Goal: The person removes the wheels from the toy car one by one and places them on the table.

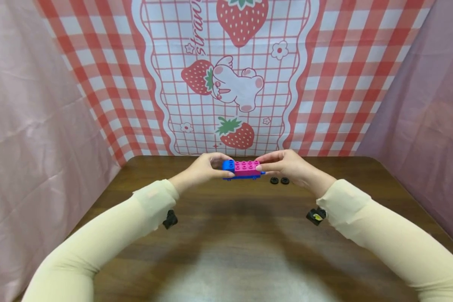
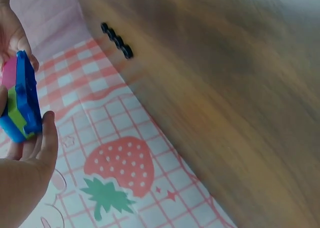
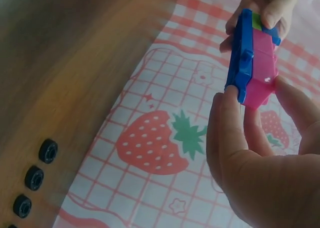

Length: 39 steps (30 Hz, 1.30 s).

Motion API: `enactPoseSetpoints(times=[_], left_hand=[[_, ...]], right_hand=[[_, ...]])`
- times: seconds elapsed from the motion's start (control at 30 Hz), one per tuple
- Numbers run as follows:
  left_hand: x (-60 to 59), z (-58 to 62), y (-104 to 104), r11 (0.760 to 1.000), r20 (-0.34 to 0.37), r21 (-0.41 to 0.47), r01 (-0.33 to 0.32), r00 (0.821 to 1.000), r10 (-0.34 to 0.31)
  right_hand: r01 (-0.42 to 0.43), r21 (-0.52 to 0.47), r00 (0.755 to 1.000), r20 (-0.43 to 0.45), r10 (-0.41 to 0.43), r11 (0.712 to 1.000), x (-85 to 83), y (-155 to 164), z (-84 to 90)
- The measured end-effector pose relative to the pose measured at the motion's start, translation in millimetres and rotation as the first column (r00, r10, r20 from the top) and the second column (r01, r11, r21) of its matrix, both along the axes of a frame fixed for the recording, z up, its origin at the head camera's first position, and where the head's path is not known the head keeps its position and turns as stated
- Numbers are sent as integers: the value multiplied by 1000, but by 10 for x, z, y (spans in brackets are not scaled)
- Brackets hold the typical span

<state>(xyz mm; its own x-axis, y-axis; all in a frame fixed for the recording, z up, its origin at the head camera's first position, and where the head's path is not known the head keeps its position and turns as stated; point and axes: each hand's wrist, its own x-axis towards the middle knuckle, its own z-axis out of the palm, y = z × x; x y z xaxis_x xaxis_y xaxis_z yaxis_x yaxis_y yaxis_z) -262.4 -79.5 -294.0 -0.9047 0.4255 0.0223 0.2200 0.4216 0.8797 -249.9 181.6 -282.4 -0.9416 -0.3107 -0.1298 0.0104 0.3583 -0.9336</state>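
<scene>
Hands meeting over the far part of a wooden table (image 1: pixel 226 235), with a small toy block assembly (image 1: pixel 243 169) held between them above the tabletop. Left hand (image 1: pixel 205 168) grips the assembly's left end, fingers curled round it, thumb on the near side; in the left wrist view the fingertips (image 2: pixel 49 133) press against the blue base plate (image 2: pixel 27 90), with a green block (image 2: pixel 15 110) sandwiched in the stack. Right hand (image 1: pixel 287 166) pinches the opposite end, thumb and fingers closing on the pink block (image 1: pixel 247 167) and the blue plate beneath it; in the right wrist view the thumb (image 3: pixel 225 133) touches the plate's edge and a finger lies on the pink block's face. The assembly thus spans the gap between the two hands, touching both, level in the head view, studs upward. Small black wheels (image 1: pixel 279 180) lie on the table just below and slightly left of the right hand, apart from the assembly; the right wrist view shows them in a row (image 3: pixel 35 178) near the table's edge. A strawberry-printed checked cloth (image 1: pixel 226 75) hangs beyond the hands.
</scene>
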Motion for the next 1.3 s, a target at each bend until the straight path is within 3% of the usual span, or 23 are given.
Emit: enactPoseSetpoints(times=[0.2, 0.4, 0.63, 0.83, 0.97, 1.07, 1.3], left_hand=[[-94, -72, -66, 1000, 27, -23, 1, 1000, -1], [-239, -139, -81, 995, 39, -72, -66, 997, 69], [-391, -275, -52, 982, -18, -145, -119, 993, 118], [-514, -450, -76, 995, -29, -79, -59, 998, 57], [-598, -539, -98, 998, -27, -50, -39, 999, 37], [-651, -597, -106, 997, -21, -63, -41, 999, 40], [-709, -761, -78, 984, -45, -163, -68, 997, 61]], right_hand=[[5, 25, 999, -33, -4, 1000, -117, -38, -158], [34, 34, 999, -35, -33, 999, -273, -119, -297], [53, 51, 998, -33, -52, 997, -438, -158, -465], [70, 35, 997, -20, -70, 997, -557, -128, -632], [88, -67, 996, 7, -88, 994, -635, -140, -738], [107, -129, 994, 38, -103, 986, -682, -178, -818], [121, -55, 991, 57, -118, 991, -738, -230, -957]])
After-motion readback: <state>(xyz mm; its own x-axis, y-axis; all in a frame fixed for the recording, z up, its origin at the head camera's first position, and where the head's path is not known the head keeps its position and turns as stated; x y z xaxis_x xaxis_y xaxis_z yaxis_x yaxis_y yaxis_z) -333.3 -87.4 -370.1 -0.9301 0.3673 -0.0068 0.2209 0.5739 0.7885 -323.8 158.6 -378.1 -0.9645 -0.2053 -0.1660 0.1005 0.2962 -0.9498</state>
